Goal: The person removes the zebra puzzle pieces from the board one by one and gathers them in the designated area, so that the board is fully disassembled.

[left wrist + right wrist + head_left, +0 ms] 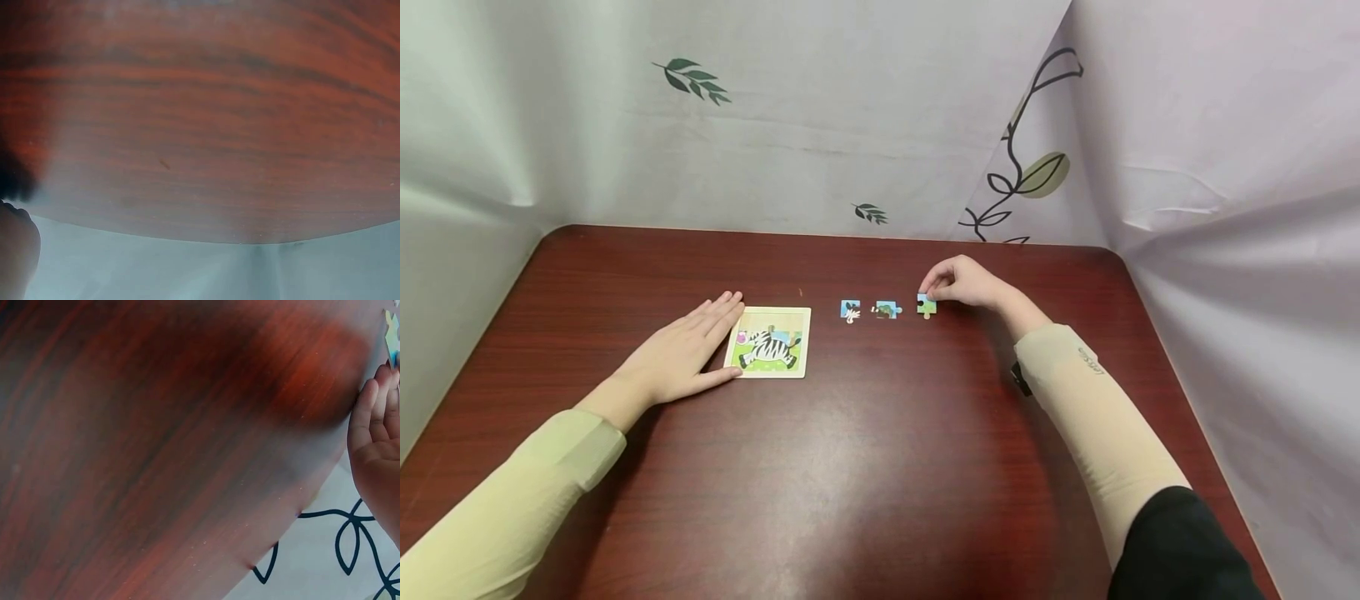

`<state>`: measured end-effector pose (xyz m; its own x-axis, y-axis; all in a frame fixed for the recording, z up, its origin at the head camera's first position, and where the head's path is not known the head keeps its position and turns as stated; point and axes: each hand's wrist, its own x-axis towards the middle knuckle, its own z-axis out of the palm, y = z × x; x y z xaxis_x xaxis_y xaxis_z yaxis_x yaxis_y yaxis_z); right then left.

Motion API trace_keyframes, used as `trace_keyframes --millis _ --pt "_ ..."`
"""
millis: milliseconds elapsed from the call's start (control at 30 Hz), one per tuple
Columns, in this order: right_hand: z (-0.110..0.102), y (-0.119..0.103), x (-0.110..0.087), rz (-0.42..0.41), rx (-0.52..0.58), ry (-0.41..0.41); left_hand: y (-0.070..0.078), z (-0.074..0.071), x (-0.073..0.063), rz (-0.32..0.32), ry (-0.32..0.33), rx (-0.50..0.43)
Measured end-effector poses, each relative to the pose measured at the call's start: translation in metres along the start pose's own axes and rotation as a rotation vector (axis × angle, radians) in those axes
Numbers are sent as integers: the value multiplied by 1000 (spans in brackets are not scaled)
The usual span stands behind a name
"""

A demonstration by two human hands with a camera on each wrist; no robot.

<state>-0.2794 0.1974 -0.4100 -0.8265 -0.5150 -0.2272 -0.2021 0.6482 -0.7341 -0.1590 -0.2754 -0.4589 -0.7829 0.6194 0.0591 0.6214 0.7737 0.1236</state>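
My right hand (966, 282) pinches a blue and green puzzle piece (927, 306) between thumb and fingers, right of two other pieces; its edge also shows beside the fingers in the right wrist view. Flat on the table, my left hand (681, 350) has straight fingers, its fingertips and thumb at the left edge of a framed zebra puzzle (767, 356). Within that pale frame, part of the picture is filled in. Between the frame and my right hand lie a puzzle piece with a zebra's head (850, 312) and a blue piece with a dark green patch (886, 310).
The dark red-brown wooden table (850, 467) has rounded far corners. White cloth (805, 125) with leaf prints hangs behind it and along both sides. A dark band (1021, 379) sits under the right sleeve's cuff.
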Motion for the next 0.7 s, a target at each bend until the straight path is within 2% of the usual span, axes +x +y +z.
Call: trace_keyframes --millis 700 --pt "7 3 -2 -1 7 3 1 -1 0 5 6 -1"
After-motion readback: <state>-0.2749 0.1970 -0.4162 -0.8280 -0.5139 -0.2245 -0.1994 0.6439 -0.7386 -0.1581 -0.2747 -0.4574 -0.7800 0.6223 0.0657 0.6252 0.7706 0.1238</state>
